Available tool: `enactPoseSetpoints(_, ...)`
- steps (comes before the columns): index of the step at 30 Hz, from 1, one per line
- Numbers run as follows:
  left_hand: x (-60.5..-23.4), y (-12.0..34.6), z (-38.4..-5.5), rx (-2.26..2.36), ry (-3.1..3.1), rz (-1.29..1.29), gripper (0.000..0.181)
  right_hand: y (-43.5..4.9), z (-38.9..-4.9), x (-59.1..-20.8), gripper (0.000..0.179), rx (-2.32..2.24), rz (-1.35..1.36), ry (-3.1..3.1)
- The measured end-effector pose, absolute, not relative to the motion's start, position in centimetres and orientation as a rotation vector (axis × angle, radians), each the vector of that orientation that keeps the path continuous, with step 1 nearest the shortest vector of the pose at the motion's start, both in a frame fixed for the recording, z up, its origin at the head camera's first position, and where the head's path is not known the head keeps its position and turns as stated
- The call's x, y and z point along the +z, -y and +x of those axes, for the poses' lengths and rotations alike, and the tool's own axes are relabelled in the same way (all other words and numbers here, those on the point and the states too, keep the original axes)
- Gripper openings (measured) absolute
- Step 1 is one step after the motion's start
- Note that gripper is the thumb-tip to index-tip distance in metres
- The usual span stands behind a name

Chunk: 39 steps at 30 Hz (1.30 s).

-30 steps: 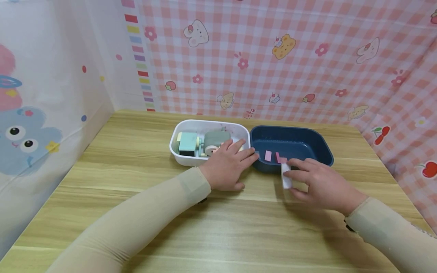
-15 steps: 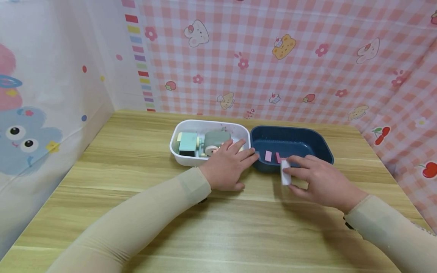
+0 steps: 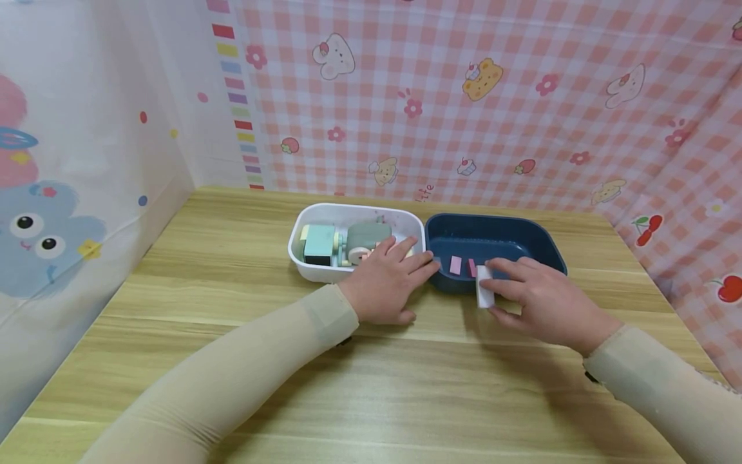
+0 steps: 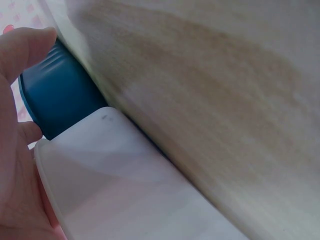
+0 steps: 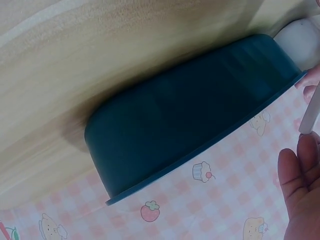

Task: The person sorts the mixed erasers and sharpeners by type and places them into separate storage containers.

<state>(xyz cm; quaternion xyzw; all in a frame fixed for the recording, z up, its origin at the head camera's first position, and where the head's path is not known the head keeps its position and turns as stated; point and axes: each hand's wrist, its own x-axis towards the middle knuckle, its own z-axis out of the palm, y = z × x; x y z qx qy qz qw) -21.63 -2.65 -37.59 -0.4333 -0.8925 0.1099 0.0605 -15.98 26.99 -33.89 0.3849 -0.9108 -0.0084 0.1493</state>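
Note:
My left hand [image 3: 385,283] lies with spread fingers over the front right rim of a white box [image 3: 310,272], its fingertips reaching the left corner of a dark blue box [image 3: 487,227]. Inside the white box are a teal block [image 3: 319,241], a grey-green piece [image 3: 370,234] and a white wheel-like piece [image 3: 357,256]. My right hand [image 3: 547,306] pinches a thin white rectangular piece [image 3: 484,289] upright at the dark blue box's front rim. A light pink block [image 3: 455,265] and a darker pink one [image 3: 471,267] show behind it in that box.
Both boxes stand side by side near the back of the wooden table [image 3: 371,399]. Behind hangs a pink checked cloth [image 3: 440,116]; a white printed cloth [image 3: 87,142] hangs on the left. The right wrist view shows the blue box's outer wall [image 5: 190,120].
The right hand has raised the white piece slightly toward the dark blue box, and it now covers part of the darker pink block. My left hand has not moved.

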Motion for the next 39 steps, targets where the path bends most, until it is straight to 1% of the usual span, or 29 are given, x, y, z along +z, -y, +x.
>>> enactPoseSetpoints(39,-37.6,2.7,-21.8,0.335,2.709,-1.311,0.098,-27.4,-18.4,-33.0,0.047,-0.038,1.111,2.58)
